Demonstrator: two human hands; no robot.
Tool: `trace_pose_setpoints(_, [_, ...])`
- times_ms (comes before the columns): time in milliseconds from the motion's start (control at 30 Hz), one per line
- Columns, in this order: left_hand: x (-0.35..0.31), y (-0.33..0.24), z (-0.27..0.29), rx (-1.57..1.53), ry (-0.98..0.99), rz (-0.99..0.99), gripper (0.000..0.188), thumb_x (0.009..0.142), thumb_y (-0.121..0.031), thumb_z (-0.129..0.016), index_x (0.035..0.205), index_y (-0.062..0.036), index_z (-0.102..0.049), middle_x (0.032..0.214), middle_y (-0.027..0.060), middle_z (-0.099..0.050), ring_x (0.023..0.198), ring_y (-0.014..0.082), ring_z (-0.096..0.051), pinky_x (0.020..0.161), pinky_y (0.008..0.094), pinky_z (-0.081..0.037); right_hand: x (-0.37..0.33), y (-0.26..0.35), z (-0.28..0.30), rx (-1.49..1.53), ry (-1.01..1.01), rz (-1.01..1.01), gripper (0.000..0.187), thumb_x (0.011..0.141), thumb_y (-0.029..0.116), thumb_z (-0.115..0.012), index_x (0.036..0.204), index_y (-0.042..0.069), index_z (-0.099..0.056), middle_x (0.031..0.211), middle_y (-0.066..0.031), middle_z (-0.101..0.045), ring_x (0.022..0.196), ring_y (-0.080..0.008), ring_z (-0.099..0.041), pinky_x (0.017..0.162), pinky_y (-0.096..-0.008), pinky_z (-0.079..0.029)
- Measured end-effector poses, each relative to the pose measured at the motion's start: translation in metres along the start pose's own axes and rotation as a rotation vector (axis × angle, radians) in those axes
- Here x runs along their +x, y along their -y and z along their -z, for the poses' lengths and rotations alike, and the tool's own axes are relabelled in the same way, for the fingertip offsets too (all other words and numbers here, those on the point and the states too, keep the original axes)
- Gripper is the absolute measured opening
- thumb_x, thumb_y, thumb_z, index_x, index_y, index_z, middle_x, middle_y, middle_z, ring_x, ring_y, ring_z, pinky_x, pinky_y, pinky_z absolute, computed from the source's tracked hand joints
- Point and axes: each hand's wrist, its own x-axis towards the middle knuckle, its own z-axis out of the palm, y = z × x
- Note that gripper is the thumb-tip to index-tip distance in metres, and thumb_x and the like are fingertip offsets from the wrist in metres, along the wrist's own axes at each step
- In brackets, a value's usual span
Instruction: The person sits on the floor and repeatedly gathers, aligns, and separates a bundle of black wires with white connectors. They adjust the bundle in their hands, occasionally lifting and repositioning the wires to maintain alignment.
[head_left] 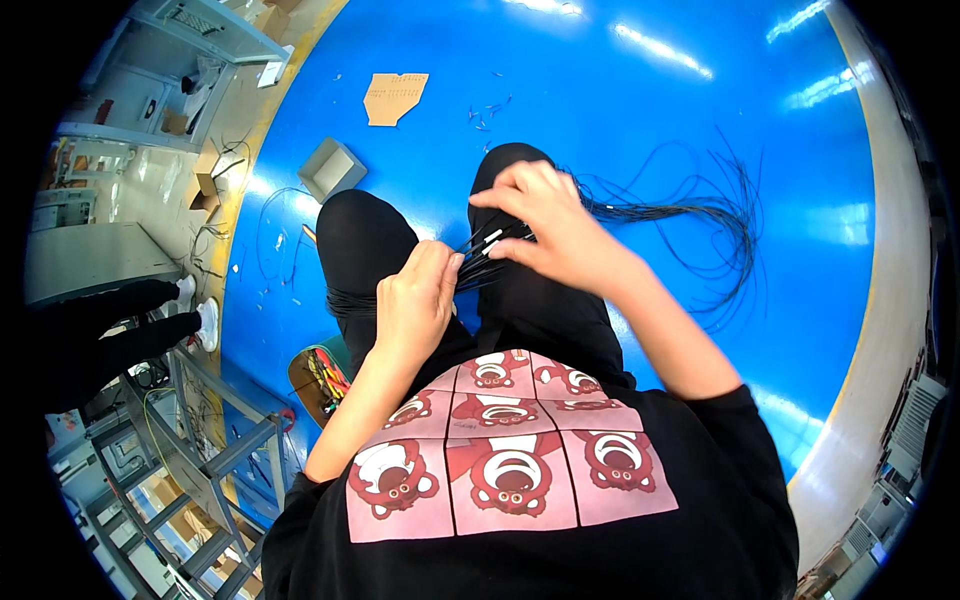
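A long bundle of thin black wires (pixel 690 206) lies across my thighs and spreads over the floor to the right. My left hand (pixel 415 300) is closed in a pinch on the black wires above the gap between my knees. Small white sleeves (pixel 491 241) sit on the wires just right of its fingertips. Over my right thigh, my right hand (pixel 550 215) arches above the wires with thumb and fingers apart. The thumb tip is close to the white sleeves; whether it touches them I cannot tell. More wires hang over my left thigh (pixel 350 300).
A grey open box (pixel 332 170) stands on the blue floor beyond my left knee, with a cardboard piece (pixel 394 98) farther off. Left of me are a bin of colourful-handled tools (pixel 322 382), a grey metal step frame (pixel 235 450) and another person's shoes (pixel 207 323).
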Motion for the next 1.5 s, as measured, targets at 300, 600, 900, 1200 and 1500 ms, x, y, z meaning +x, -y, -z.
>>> trace_pose_setpoints(300, [-0.001,-0.005,-0.002,-0.039,-0.024,0.046,0.011,0.094,-0.012,-0.058,0.09,-0.0034,-0.053,0.077,0.0158,-0.061,0.064,0.0384,-0.061,0.052,0.0423,-0.047,0.083,-0.012,0.022,0.211,0.937,0.02,0.019,0.081,0.014,-0.073,0.09,-0.001,-0.066,0.077,-0.0082,-0.067,0.072,-0.0188,-0.062,0.067,-0.0342,-0.047])
trace_pose_setpoints(600, [0.004,0.0,0.0,-0.111,0.004,0.136,0.012,0.1,-0.015,-0.049,0.096,-0.0028,-0.05,0.068,0.0194,-0.057,0.061,0.04,-0.061,0.053,0.0417,-0.045,0.124,-0.008,0.018,0.26,1.258,-0.158,0.022,0.086,0.026,-0.07,0.083,0.004,-0.069,0.074,-0.0013,-0.068,0.063,-0.0099,-0.055,0.068,-0.027,-0.042])
trace_pose_setpoints(900, [0.003,-0.002,0.0,-0.118,0.009,0.15,0.014,0.1,-0.014,-0.048,0.094,-0.002,-0.049,0.068,0.0181,-0.055,0.06,0.0368,-0.06,0.054,0.0399,-0.045,0.12,-0.075,0.035,0.322,1.265,-0.232,0.014,0.087,0.016,-0.068,0.089,0.002,-0.07,0.081,-0.0036,-0.071,0.078,-0.01,-0.066,0.078,-0.0274,-0.048])
trace_pose_setpoints(1200, [-0.016,0.008,0.016,-0.106,0.104,0.144,0.006,0.095,-0.007,-0.053,0.093,-0.0025,-0.056,0.073,0.018,-0.057,0.063,0.0359,-0.059,0.058,0.0362,-0.046,0.078,-0.141,0.085,0.386,1.106,-0.451,0.016,0.086,0.016,-0.071,0.095,0.003,-0.069,0.088,-0.006,-0.072,0.082,-0.013,-0.068,0.082,-0.0298,-0.05])
trace_pose_setpoints(1500, [-0.086,0.115,0.112,0.099,0.144,0.29,0.012,0.097,-0.011,-0.052,0.091,-0.0022,-0.057,0.071,0.01,-0.056,0.057,0.0173,-0.047,0.055,0.0315,-0.04,0.025,-0.138,0.098,0.401,0.957,-0.464,0.019,0.087,0.019,-0.069,0.094,0.002,-0.069,0.085,-0.0047,-0.071,0.08,-0.0116,-0.067,0.085,-0.0297,-0.049])
